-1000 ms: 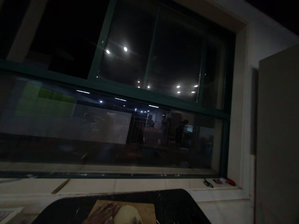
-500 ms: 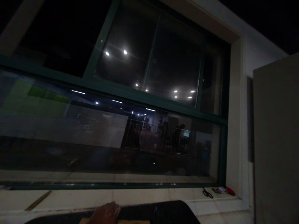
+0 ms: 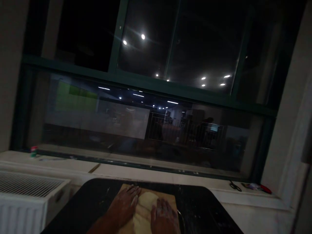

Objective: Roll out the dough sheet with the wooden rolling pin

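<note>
Dough in one piece under both your hands, its surface uneven

At the lower middle of the frame, you have the pale dough (image 3: 147, 197) spread on a wooden board (image 3: 171, 197), which lies on the black worktop (image 3: 200, 203). Your left hand (image 3: 124, 206) rests along the dough's left edge, your right hand (image 3: 164, 217) on its right side. The fingers of both look extended and slightly apart, clamped on nothing; you have whitish residue on the right ones.

As for progress, your dough is gathered into one mass, uncut where it shows. It seems partly worked: the far end looks fairly smooth, while creases cross the middle, so evenness there appears to be what is left. You can't judge the near end, which the frame cuts off.
</note>
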Tool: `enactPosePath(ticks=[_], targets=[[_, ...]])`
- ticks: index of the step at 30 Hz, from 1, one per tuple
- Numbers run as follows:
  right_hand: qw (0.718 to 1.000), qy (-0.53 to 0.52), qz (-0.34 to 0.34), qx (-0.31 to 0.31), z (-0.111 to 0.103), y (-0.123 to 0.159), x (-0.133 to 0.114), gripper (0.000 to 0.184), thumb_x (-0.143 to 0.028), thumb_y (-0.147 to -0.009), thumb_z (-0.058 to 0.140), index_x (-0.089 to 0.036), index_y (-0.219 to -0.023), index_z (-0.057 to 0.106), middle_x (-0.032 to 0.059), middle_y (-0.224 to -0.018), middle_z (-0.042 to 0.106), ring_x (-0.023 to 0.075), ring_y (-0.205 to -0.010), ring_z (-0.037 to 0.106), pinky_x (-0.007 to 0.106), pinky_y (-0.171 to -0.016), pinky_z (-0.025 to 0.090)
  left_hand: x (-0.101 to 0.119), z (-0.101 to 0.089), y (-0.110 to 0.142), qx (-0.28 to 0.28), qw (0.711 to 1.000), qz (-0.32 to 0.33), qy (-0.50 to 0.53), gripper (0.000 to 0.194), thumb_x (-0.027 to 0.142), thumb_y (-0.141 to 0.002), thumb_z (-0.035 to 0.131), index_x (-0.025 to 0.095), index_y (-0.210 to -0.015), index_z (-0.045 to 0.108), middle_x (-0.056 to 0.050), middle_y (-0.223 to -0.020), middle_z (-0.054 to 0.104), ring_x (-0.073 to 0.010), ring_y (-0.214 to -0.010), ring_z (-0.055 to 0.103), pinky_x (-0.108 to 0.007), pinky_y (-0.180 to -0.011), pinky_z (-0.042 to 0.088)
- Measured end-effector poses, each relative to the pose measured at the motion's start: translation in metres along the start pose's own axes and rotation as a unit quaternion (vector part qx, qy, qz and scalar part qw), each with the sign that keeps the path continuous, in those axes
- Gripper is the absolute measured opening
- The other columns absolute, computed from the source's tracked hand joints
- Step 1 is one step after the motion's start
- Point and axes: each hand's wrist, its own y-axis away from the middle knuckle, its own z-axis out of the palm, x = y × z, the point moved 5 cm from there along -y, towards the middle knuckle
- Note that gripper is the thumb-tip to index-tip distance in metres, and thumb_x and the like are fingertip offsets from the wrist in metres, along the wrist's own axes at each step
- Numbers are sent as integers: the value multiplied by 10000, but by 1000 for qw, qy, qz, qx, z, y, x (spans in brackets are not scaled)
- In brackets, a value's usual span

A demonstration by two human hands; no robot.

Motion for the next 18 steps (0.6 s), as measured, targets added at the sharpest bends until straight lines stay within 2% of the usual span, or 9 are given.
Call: enactPosePath(ticks=[3, 6, 9, 12, 14, 16, 18], targets=[[998, -24, -61, -21, 8, 10, -1, 369, -283, -1019, 466, -210, -1271, 725, 116, -1322, 717, 269, -1197, 698, 399, -1005, 580, 10, -24, 21, 19, 999, -6, 26, 454, 144, -1030, 345, 216, -1354, 656, -61, -1335, 727, -207, -1234, 680, -373, -1111, 529], [992, -60, -105, -29, 2, 17, 6, 368, -318, -1030, 467, -232, -1273, 729, 93, -1350, 696, 253, -1229, 679, 384, -1034, 573, 18, -50, 42, 38, 998, -32, 49, 410, 223, -1076, 372, 253, -1406, 614, -31, -1344, 724, -190, -1238, 677, -345, -1119, 522], [978, -105, -182, 3, -5, 17, 15, 342, -376, -1027, 511, -252, -1243, 744, 52, -1292, 725, 233, -1176, 707, 348, -992, 599, 27, -66, 64, 51, 997, -28, 41, 416, 295, -1080, 451, 309, -1487, 536, 7, -1370, 709, -175, -1232, 682, -305, -1105, 528], [948, -122, -277, 98, -8, 17, 20, 339, -409, -1028, 515, -251, -1205, 758, 35, -1225, 752, 218, -1096, 740, 322, -944, 618, 33, -65, 80, 90, 996, 8, -6, 507, 338, -1084, 467, 314, -1586, 400, 33, -1365, 709, -143, -1193, 701, -227, -1056, 538], [939, -109, -299, 131, -3, 16, 21, 371, -440, -1042, 482, -254, -1214, 752, 30, -1230, 747, 211, -1088, 742, 308, -933, 619, 33, -61, 84, 127, 991, 18, -35, 546, 361, -1092, 449, 303, -1622, 328, 39, -1334, 725, -128, -1145, 722, -191, -1007, 553], [947, -85, -287, 116, 5, 13, 17, 420, -469, -1054, 439, -242, -1215, 753, 35, -1222, 750, 210, -1074, 748, 299, -913, 626, 30, -55, 79, 123, 991, 17, -42, 546, 372, -1089, 452, 297, -1618, 337, 25, -1364, 707, -147, -1175, 711, -221, -1020, 556], [961, -67, -257, 80, 11, 9, 12, 444, -438, -1063, 402, -214, -1218, 753, 50, -1227, 749, 225, -1090, 743, 315, -912, 631, 25, -49, 66, 74, 997, -2, -30, 497, 353, -1085, 452, 309, -1579, 415, 11, -1416, 673, -183, -1242, 677, -299, -1086, 535]])
